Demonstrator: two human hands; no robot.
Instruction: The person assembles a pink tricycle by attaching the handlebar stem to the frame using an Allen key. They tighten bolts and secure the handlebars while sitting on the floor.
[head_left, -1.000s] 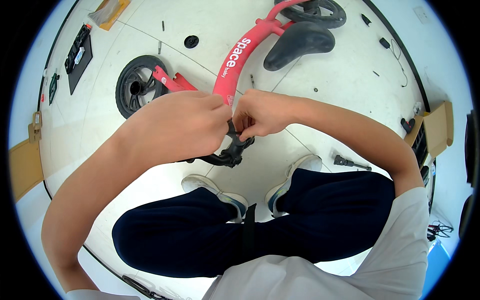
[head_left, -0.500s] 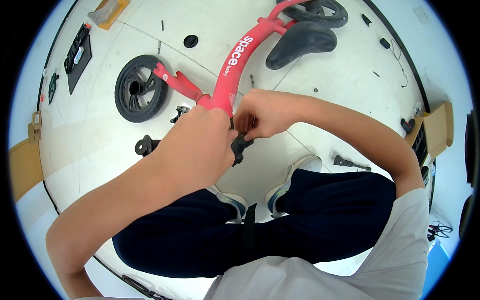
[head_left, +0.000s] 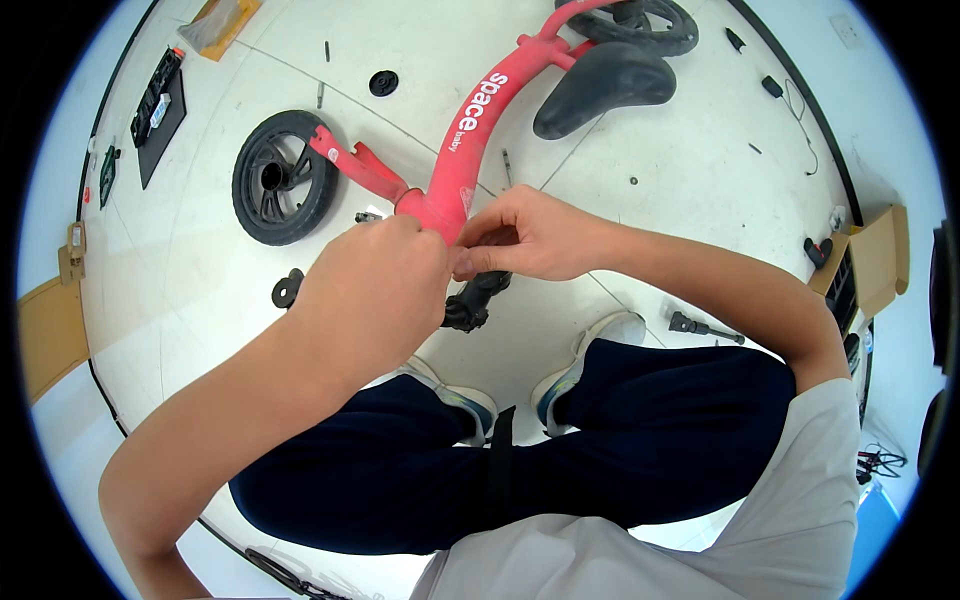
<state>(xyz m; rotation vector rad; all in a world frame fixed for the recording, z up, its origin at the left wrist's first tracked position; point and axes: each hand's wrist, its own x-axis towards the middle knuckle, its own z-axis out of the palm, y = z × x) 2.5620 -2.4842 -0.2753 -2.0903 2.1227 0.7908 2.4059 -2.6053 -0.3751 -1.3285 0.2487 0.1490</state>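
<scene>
Two wheels (head_left: 283, 178), one red bike frame (head_left: 470, 130), one black saddle (head_left: 600, 85), two cardboard boxes (head_left: 875, 260), two hands (head_left: 375, 290)

White floor (head_left: 200, 330), red bike frame (head_left: 470, 140), loose wheel (head_left: 280, 180).

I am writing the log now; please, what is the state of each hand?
Left hand: closed, fingertips pinching at the head end of the red bike frame.
Right hand: closed, gripping the same spot.
</scene>
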